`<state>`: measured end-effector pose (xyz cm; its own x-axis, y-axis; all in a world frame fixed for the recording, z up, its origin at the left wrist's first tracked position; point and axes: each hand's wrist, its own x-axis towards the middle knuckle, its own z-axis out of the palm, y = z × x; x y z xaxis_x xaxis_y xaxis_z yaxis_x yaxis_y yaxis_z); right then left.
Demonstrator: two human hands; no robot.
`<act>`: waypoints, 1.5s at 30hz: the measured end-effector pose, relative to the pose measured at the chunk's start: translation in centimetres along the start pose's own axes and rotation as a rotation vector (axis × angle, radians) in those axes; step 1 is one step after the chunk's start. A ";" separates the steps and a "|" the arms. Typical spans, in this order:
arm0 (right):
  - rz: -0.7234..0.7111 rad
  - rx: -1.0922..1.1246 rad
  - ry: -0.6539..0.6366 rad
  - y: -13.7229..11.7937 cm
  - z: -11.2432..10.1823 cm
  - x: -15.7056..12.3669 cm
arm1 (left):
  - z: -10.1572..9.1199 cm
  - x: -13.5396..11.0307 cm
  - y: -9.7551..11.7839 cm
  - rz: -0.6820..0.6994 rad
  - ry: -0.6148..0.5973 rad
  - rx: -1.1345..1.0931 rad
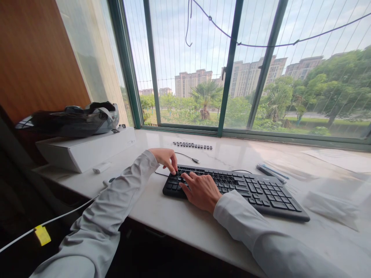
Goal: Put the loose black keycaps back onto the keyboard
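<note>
A black keyboard [278, 199] lies at a slant on the white marbled surface. Bare key sockets show in its upper left and middle rows, while the number pad has its keycaps. Over its top left corner, my left hand [166, 157] bends down with thumb and fingers close together; anything between the fingertips is too small or hidden to make out. My right hand [203, 191] rests across the left half of the keys, thumb and index finger apart, holding nothing visible. Loose black keycaps [193, 145] stand in rows beyond the keyboard, near the window.
A cable with a dark plug [195, 160] lies behind the keyboard. Thin tools [271, 173] and a clear plastic bag [333, 206] are to the right. On the left, a white box [84, 150] carries a dark bagged item [72, 119]. A white cable [66, 212] runs off the edge.
</note>
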<state>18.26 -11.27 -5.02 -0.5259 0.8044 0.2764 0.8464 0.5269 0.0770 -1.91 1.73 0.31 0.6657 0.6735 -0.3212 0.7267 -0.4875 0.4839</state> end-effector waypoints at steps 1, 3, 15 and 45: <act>0.000 0.001 -0.002 0.0 0.0 0.0 | 0.0 0.0 0.0 -0.002 0.006 0.005; 0.001 0.001 -0.004 -0.1 -0.1 0.0 | 0.0 -0.1 0.1 -0.006 0.017 0.022; -0.012 0.012 0.034 0.1 0.3 0.0 | 0.1 0.0 0.2 -0.053 0.046 0.093; -0.062 -0.022 -0.042 0.4 -0.1 0.4 | 0.0 2.3 -0.5 -0.125 -0.121 0.040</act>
<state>18.38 -10.77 -4.82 -0.5800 0.7815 0.2300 0.8135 0.5704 0.1135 -0.78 3.54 -0.64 0.5832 0.6600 -0.4737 0.8099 -0.4272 0.4019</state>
